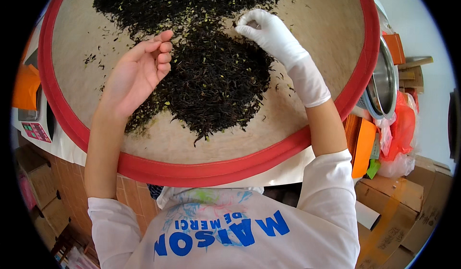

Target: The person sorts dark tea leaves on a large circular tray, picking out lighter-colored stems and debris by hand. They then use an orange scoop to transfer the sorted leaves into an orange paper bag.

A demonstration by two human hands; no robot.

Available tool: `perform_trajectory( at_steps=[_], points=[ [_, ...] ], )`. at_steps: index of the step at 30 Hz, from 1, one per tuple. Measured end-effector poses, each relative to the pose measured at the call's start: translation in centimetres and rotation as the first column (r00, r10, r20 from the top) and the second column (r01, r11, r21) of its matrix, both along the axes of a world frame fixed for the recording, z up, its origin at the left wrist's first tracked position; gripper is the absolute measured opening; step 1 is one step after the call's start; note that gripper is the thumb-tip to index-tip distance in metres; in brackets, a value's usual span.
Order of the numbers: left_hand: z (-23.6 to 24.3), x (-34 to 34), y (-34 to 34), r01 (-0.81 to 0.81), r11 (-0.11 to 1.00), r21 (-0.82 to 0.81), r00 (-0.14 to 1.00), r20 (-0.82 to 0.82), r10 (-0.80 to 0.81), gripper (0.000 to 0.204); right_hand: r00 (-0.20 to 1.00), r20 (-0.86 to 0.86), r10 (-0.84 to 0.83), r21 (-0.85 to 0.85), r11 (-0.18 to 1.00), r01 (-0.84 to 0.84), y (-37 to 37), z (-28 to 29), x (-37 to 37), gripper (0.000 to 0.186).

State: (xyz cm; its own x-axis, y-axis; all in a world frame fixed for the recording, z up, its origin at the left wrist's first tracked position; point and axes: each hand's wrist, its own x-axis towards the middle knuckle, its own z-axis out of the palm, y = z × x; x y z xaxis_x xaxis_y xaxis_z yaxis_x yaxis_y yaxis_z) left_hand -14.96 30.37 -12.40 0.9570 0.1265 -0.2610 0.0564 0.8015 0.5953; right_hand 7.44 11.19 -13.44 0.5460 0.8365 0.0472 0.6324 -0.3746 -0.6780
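Observation:
Dark, twisted dried tea leaves (218,84) lie in a heap between my hands, mixed with yellow-green bits. A larger tea heap (187,0) spreads behind it. Both rest on a large round tray (307,113) with a beige cloth surface and red padded rim. My bare left hand (143,72) hovers at the heap's left edge, palm turned inward, fingers curled and thumb against the index finger; anything in that pinch is hidden. My right hand (271,32), in a white glove, is closed in a pinch at the heap's far right, with a small brownish tea bit at its fingertips.
Right of the tray stand a metal basin (384,79), orange packets (360,141), a red plastic bag (401,125) and cardboard boxes (391,197). On the left are a scale (36,125) and an orange packet (26,87). Scattered leaves (91,57) lie on the tray's left.

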Motion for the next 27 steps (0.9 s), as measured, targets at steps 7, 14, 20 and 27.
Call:
perform_trajectory(
  at_steps=[7,14,20,27],
  points=[
    [-1.0,-0.1,0.2,0.018,0.999,0.032,1.000,-0.024,-0.017,0.031,0.908,-0.418,0.024,0.136,0.990,0.036,0.1,1.8,-1.7,0.028],
    [-0.1,0.0,-0.9,-0.011,0.999,0.042,0.998,-0.062,0.014,0.032,0.826,-0.546,0.140,0.215,0.976,-0.023,0.3,2.5,-3.3,0.027],
    [0.5,0.1,-1.6,0.021,0.994,0.103,0.994,-0.106,-0.010,0.037,0.992,-0.099,0.073,0.194,0.980,-0.052,0.6,1.9,-4.0,0.022],
    [0.2,0.5,-3.4,0.091,0.908,0.408,0.989,-0.147,-0.033,0.031,0.859,-0.490,0.151,0.231,0.972,-0.039,1.5,3.7,-8.3,0.016]
  ],
)
